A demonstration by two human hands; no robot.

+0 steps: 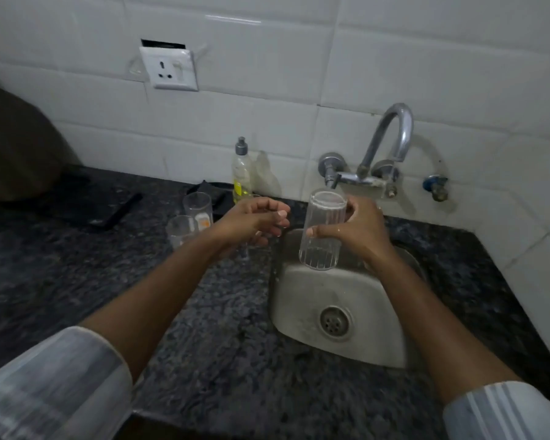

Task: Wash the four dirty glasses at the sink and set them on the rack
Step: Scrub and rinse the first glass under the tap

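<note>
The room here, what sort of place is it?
Most likely a small home kitchen: a steel sink set in a dark stone counter, a wall tap on white tiles, and a dish soap bottle beside drinking glasses.

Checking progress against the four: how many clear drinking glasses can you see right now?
3. One ribbed clear glass is held over the steel sink by the right hand. Two clear glasses stand on the dark counter, left of the left hand. A fourth may be hidden.
</note>
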